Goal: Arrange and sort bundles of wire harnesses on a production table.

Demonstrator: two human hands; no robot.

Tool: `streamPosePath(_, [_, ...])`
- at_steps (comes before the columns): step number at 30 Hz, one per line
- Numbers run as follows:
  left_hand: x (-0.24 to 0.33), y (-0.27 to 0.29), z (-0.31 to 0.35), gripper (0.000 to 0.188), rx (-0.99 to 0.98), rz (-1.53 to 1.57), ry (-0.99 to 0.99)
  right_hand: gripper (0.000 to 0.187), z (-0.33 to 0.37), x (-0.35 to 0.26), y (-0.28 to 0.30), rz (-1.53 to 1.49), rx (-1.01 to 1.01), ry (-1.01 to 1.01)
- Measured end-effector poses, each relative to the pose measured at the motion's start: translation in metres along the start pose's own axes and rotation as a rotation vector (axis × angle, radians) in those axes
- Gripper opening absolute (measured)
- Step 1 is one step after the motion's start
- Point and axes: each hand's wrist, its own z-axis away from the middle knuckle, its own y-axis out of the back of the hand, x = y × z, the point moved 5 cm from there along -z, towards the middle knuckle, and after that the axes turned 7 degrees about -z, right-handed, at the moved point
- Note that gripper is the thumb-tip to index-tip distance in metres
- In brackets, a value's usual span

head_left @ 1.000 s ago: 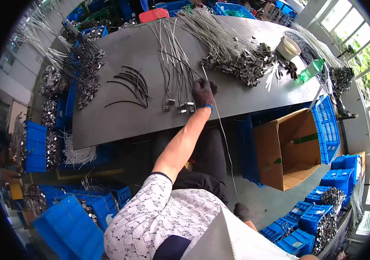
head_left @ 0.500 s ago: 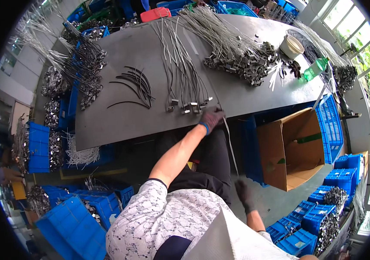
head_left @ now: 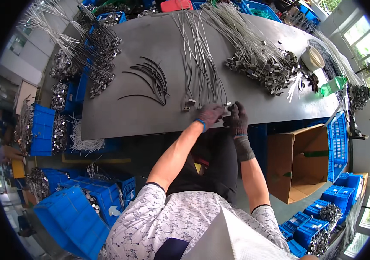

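My left hand (head_left: 211, 114), in a dark glove with a blue cuff edge, is at the table's front edge over the block ends of a spread bundle of wire cables (head_left: 200, 65). Its fingers are curled together, and what they hold is hidden. Just to its right is my right hand (head_left: 237, 119), also gloved, with bent fingers and a gap between thumb and fingers. A small metal block (head_left: 227, 104) shows close to the fingertips of both hands. Left of my left hand lie more metal end blocks (head_left: 189, 104) of the same cables.
Short black tubes (head_left: 150, 78) lie on the metal table (head_left: 115, 117). A large cable pile with metal ends (head_left: 263, 69), a white tub (head_left: 312, 58) and a green bottle (head_left: 333, 86) are farther right. An open cardboard box (head_left: 280, 169) and blue crates (head_left: 72, 221) stand below table height.
My right hand has come up from beside my body to the table edge, next to my left. The long thin strand between the hands no longer shows. The whole view has shifted slightly.
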Motion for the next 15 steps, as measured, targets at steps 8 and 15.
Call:
streamPosePath(8, [-0.074, 0.262, 0.044, 0.046, 0.793, -0.74, 0.452, 0.054, -0.173, 0.018, 0.038, 0.774, 0.273, 0.494])
streamPosePath(15, [-0.073, 0.286, -0.007, 0.049, 0.679, -0.894, 0.597, 0.049, -0.221, 0.078, 0.024, 0.586, -0.043, 0.058])
